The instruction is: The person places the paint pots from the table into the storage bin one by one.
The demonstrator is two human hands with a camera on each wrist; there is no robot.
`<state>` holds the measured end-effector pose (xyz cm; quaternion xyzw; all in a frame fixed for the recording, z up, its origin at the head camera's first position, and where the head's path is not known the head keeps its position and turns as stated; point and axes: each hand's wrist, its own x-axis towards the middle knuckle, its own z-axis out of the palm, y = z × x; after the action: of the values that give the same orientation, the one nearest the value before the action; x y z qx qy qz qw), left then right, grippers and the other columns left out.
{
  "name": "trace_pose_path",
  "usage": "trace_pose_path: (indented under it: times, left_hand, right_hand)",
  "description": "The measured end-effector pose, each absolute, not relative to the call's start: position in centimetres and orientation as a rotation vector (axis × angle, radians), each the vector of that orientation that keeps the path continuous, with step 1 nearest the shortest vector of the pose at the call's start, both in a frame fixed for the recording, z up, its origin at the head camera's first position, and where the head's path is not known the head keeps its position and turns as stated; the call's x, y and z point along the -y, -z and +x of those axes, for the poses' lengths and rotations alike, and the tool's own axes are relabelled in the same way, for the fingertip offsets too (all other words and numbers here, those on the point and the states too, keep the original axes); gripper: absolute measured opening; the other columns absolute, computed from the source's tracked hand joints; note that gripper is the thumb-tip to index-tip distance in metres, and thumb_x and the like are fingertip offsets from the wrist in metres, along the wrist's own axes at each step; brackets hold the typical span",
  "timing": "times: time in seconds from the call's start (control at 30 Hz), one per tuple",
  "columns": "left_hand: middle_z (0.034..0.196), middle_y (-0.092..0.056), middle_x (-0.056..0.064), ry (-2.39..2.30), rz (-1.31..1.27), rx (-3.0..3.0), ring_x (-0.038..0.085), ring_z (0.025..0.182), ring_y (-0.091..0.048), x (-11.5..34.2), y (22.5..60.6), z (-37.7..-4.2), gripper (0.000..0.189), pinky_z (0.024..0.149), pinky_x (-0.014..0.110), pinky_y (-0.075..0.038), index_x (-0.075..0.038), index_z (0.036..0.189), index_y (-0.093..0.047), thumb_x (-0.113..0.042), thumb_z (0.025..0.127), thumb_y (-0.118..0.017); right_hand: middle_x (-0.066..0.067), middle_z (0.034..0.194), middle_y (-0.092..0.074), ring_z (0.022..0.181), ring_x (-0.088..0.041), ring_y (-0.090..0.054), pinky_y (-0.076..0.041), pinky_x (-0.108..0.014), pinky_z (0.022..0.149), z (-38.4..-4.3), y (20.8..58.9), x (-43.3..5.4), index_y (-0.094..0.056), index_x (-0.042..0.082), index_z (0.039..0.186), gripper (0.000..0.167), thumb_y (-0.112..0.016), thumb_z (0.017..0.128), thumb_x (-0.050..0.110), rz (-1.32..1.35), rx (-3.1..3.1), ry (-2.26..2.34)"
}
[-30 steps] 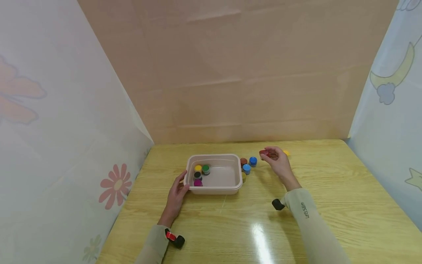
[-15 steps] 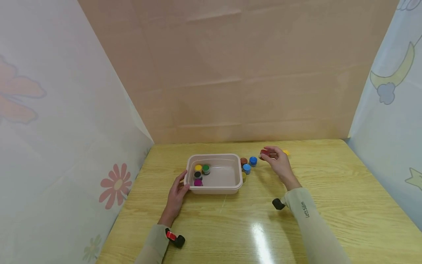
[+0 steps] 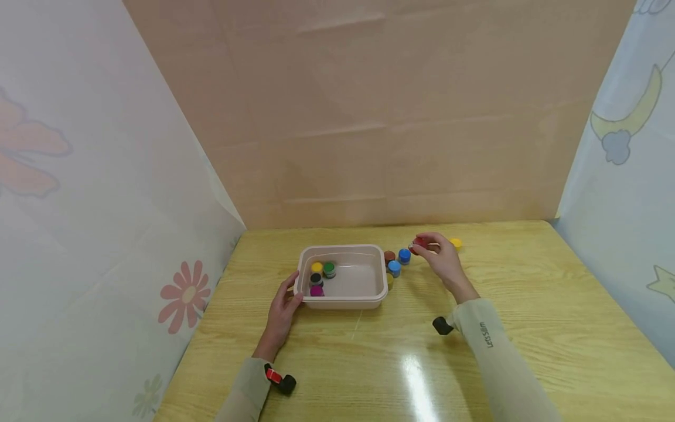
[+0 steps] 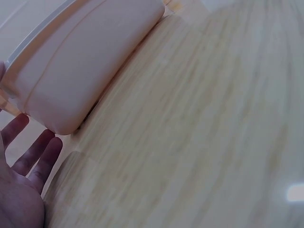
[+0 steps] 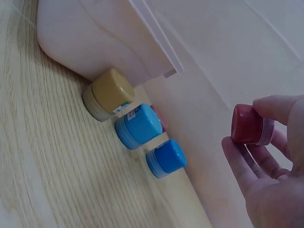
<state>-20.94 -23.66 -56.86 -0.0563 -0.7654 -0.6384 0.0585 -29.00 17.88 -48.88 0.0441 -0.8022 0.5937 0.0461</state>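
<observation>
In the head view my right hand [image 3: 445, 261] pinches a small red paint jar [image 3: 418, 245] between thumb and fingers, raised above the table. The right wrist view shows the red jar [image 5: 247, 124] tilted. My left hand [image 3: 282, 308] touches the left front corner of a pale pink plastic box [image 3: 343, 304], fingers fairly straight against the outside wall. In the left wrist view, fingertips [image 4: 53, 142] meet the box's lower corner. Inside the box, at its left, stand a yellow jar [image 3: 317, 268], a green jar [image 3: 329, 269], a black jar [image 3: 316, 279] and a magenta jar [image 3: 316, 291].
Beside the box's right wall stand a brown jar [image 3: 389, 257], a dark blue jar [image 3: 404, 255], a light blue jar [image 3: 394, 268] and a mustard jar [image 3: 389, 281]. A yellow-orange jar [image 3: 456, 243] is behind my right hand. Paper screens [image 3: 327, 117] border the wooden table [image 3: 369, 363].
My right hand has shifted slightly left with the red jar, which has turned between the fingers. My left hand and the box stay in place.
</observation>
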Motion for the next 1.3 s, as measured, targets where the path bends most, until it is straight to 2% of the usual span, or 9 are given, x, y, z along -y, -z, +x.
trace_pose_path:
  times: [0.27, 0.67, 0.93, 1.17, 1.3]
  left_hand:
    - [0.162, -0.042, 0.003, 1.941, -0.169, 2.319, 0.032, 0.134, -0.054, 23.7, 56.9, -21.0, 0.050, 0.096, 0.019, -0.051, -0.032, 0.155, -0.044, -0.028, 0.107, -0.058]
    - [0.162, -0.041, 0.004, 1.938, -0.150, 2.316, 0.035, 0.134, -0.054, 23.5, 56.5, -20.9, 0.052, 0.096, 0.016, -0.050, -0.026, 0.156, -0.043, -0.021, 0.107, -0.058]
    - [0.160, -0.043, 0.002, 1.933, -0.169, 2.323, 0.033, 0.133, -0.055, 23.3, 56.8, -21.0, 0.050, 0.096, 0.017, -0.050, -0.032, 0.155, -0.044, -0.026, 0.107, -0.057]
    - [0.162, -0.042, 0.001, 1.911, -0.160, 2.336, 0.033, 0.132, -0.055, 23.5, 56.8, -21.0, 0.051, 0.095, 0.019, -0.052, -0.032, 0.156, -0.044, -0.029, 0.107, -0.058]
    - [0.162, -0.041, 0.002, 1.904, -0.168, 2.335, 0.032, 0.132, -0.055, 23.6, 56.8, -20.9, 0.051, 0.096, 0.018, -0.051, -0.031, 0.156, -0.043, -0.032, 0.107, -0.058]
  right_hand:
    - [-0.021, 0.135, -0.060, 0.122, -0.034, -0.058, -0.048, -0.010, 0.088, -28.8, 47.9, -16.6, -0.057, 0.002, 0.141, 0.052, -0.069, 0.100, 0.032, 0.194, 2.479, -1.799]
    - [-0.019, 0.128, -0.064, 0.108, -0.024, -0.060, -0.049, -0.014, 0.086, -29.1, 47.4, -14.1, -0.060, 0.002, 0.138, 0.048, -0.071, 0.100, 0.029, 0.305, 2.503, -1.715]
    - [-0.021, 0.128, -0.062, 0.103, -0.030, -0.065, -0.054, -0.018, 0.083, -28.9, 47.0, -12.6, -0.059, 0.000, 0.139, 0.049, -0.072, 0.099, 0.026, 0.359, 2.496, -1.822]
    - [-0.021, 0.133, -0.062, 0.112, -0.035, -0.063, -0.056, -0.037, 0.092, -28.5, 46.5, -10.5, -0.059, 0.001, 0.139, 0.048, -0.073, 0.098, 0.024, 0.415, 2.538, -1.797]
    - [-0.019, 0.130, -0.064, 0.110, -0.034, -0.065, -0.057, -0.040, 0.093, -28.4, 46.5, -9.3, -0.062, 0.004, 0.135, 0.045, -0.075, 0.097, 0.024, 0.451, 2.553, -1.780]
